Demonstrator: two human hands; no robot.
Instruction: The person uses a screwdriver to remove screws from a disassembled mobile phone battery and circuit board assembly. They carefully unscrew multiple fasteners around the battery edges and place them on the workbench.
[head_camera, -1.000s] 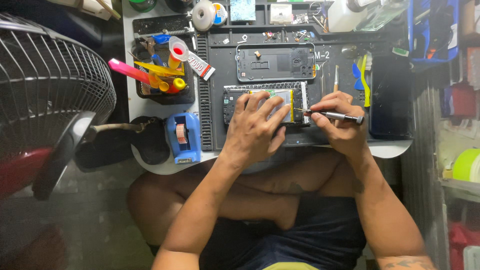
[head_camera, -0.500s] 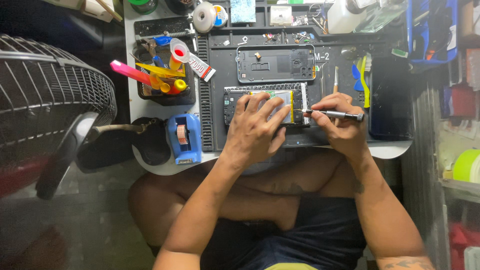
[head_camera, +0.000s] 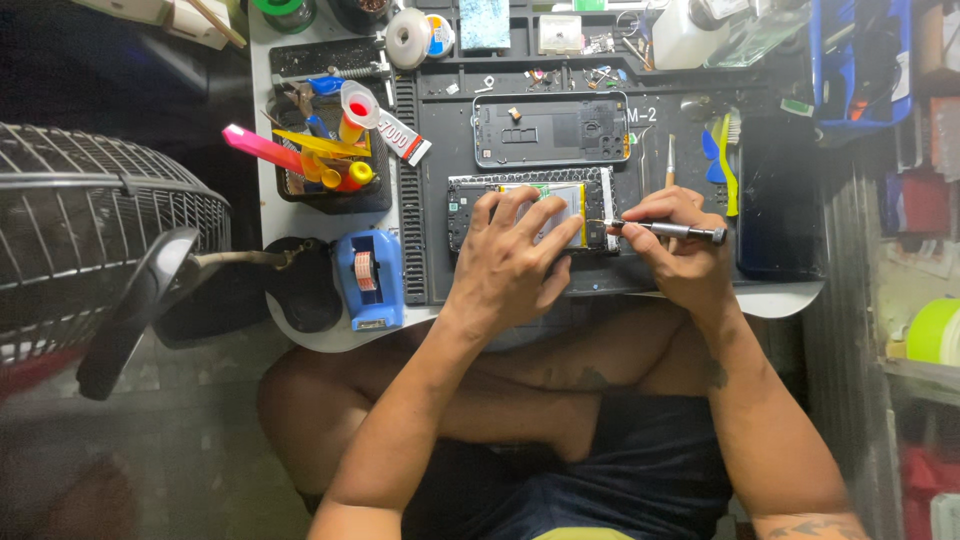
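Observation:
An opened phone (head_camera: 470, 205) with its inner boards and battery exposed lies on a black work mat (head_camera: 440, 270). My left hand (head_camera: 515, 262) rests flat on top of it, fingers spread, pressing it down. My right hand (head_camera: 680, 250) grips a thin metal screwdriver (head_camera: 672, 231) like a pen, its tip touching the phone's right end. Just beyond the phone lies its removed back frame (head_camera: 550, 129).
A black holder (head_camera: 330, 165) with tools, tubes and a pink handle stands at the left. A blue tape dispenser (head_camera: 367, 277) sits near the table's front edge. A fan (head_camera: 90, 250) stands at far left. Small parts and tweezers (head_camera: 725, 165) lie around the mat.
The hands stay in the same place on the phone; the screwdriver tip remains at its right end. Only the camera view shifts slightly.

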